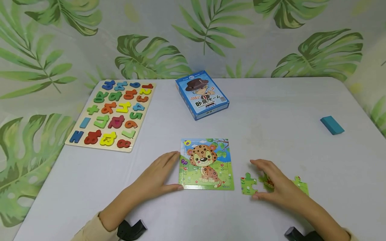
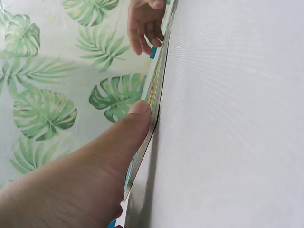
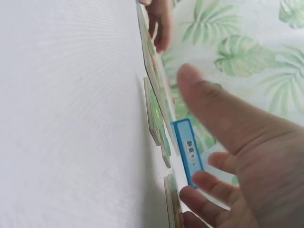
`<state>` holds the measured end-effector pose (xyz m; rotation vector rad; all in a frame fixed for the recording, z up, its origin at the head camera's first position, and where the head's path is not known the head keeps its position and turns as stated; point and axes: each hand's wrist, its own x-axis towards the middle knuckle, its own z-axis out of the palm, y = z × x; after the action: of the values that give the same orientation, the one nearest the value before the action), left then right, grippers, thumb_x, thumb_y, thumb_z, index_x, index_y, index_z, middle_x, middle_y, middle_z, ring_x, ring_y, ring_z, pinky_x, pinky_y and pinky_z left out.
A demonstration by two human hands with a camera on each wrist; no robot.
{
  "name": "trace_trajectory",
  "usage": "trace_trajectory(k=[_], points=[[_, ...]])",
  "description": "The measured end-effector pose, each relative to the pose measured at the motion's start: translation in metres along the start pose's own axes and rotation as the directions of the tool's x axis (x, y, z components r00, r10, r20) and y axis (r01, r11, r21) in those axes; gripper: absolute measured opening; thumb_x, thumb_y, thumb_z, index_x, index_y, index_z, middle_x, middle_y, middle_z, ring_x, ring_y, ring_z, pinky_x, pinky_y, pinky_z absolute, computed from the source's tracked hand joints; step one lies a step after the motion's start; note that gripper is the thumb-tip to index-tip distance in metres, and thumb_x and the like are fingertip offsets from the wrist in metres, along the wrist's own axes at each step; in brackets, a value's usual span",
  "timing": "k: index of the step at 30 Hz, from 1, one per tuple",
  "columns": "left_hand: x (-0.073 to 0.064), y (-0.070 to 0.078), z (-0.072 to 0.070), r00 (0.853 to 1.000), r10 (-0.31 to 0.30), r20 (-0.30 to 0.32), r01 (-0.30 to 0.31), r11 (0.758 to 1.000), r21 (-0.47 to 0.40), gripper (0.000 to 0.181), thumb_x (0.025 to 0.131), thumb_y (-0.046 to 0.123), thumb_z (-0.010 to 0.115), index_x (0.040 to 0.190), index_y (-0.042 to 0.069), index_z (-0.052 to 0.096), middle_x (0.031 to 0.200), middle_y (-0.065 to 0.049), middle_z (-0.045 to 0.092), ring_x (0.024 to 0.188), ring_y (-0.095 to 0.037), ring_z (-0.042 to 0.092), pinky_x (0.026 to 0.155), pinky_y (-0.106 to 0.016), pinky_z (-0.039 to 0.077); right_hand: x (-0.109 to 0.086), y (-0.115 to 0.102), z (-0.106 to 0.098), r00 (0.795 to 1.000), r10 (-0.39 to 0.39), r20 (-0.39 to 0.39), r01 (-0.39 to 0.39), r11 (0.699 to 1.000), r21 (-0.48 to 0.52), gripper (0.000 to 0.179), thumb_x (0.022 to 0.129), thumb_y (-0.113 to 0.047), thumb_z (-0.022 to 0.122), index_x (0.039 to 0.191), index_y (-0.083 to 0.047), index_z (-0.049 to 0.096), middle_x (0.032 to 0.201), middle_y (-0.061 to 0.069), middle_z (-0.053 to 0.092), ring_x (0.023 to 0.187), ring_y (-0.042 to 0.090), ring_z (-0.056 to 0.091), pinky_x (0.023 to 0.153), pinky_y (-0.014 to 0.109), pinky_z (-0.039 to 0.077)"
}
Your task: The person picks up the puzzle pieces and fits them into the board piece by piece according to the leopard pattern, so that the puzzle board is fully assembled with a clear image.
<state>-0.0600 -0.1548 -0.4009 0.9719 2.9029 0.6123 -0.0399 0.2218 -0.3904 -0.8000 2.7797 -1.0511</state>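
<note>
Tabletop (image 1: 277,107), flat white; far, green-leafed backdrop (image 1: 144,20); left hand (image 1: 155,175), relaxed fingers touching square green-blue leopard puzzle (image 1: 206,164); right hand (image 1: 278,187), fingers parted, released.

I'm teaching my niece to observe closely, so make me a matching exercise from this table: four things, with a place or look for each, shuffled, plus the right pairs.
Things:
1. Leopard puzzle
2. Number board
3. Game box
4. Small block

Places and looks:
A. Plain teal, toward the right side of the table
B. At the far left part of the table, carrying colourful shapes
C. Touched at its left edge by the left hand
D. Blue, with a cartoon figure in a brown hat

Right pairs: 1-C, 2-B, 3-D, 4-A
</note>
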Motion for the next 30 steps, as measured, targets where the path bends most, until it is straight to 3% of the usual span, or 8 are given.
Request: trace_trajectory(k=[8, 14, 21, 27, 30], points=[[-0.001, 0.0, -0.001, 1.0, -0.004, 0.028, 0.004, 1.0, -0.011, 0.09, 0.076, 0.06, 0.058, 0.14, 0.004, 0.029, 0.14, -0.008, 0.031, 0.128, -0.02, 0.026, 0.104, -0.034, 0.022, -0.001, 0.004, 0.003, 0.998, 0.034, 0.043, -0.029, 0.992, -0.126, 0.077, 0.07, -0.046, 0.071, 0.133, -0.013, 0.042, 0.123, -0.001, 0.045, 0.111, 0.019, 0.04, 0.087, 0.033, 0.034], [0.0, -0.003, 0.001, 0.999, 0.031, 0.013, -0.031, 0.999, -0.018, 0.085, 0.076, 0.059, 0.058, 0.139, 0.007, 0.032, 0.139, -0.004, 0.032, 0.128, -0.018, 0.025, 0.104, -0.034, 0.021, -0.002, 0.005, 0.006, 0.999, -0.029, 0.017, 0.032, 0.984, -0.177, 0.064, 0.067, -0.036, 0.077, 0.122, -0.013, 0.055, 0.11, -0.009, 0.048, 0.101, 0.012, 0.04, 0.084, 0.028, 0.033], [0.0, -0.003, 0.001, 0.999, 0.033, 0.013, -0.033, 0.999, -0.021, 0.084, 0.077, 0.06, 0.056, 0.139, 0.008, 0.034, 0.139, -0.003, 0.033, 0.128, -0.018, 0.025, 0.104, -0.034, 0.021, 0.0, 0.002, 0.008, 1.0, -0.027, 0.002, 0.027, 0.986, -0.166, 0.056, 0.063, -0.025, 0.081, 0.113, -0.014, 0.057, 0.106, -0.01, 0.05, 0.099, 0.013, 0.042, 0.084, 0.035, 0.033], [0.0, -0.001, -0.001, 1.0, 0.022, 0.021, -0.022, 0.999, -0.024, 0.082, 0.077, 0.058, 0.058, 0.138, 0.008, 0.036, 0.138, -0.004, 0.034, 0.127, -0.02, 0.026, 0.104, -0.035, 0.021, 0.0, -0.004, 0.005, 0.998, -0.044, -0.033, 0.04, 0.99, -0.136, 0.057, 0.063, -0.02, 0.081, 0.114, -0.016, 0.054, 0.103, -0.015, 0.049, 0.094, 0.005, 0.045, 0.081, 0.019, 0.036], [0.0, 0.0, -0.002, 1.0, 0.025, 0.018, -0.024, 0.999, -0.021, 0.082, 0.076, 0.057, 0.059, 0.137, 0.007, 0.037, 0.138, -0.004, 0.035, 0.127, -0.02, 0.027, 0.104, -0.035, 0.021, 0.002, -0.011, 0.003, 0.996, -0.08, -0.047, 0.074, 0.991, -0.115, 0.059, 0.064, -0.019, 0.08, 0.116, -0.015, 0.053, 0.102, -0.015, 0.049, 0.092, 0.004, 0.046, 0.079, 0.016, 0.039]])
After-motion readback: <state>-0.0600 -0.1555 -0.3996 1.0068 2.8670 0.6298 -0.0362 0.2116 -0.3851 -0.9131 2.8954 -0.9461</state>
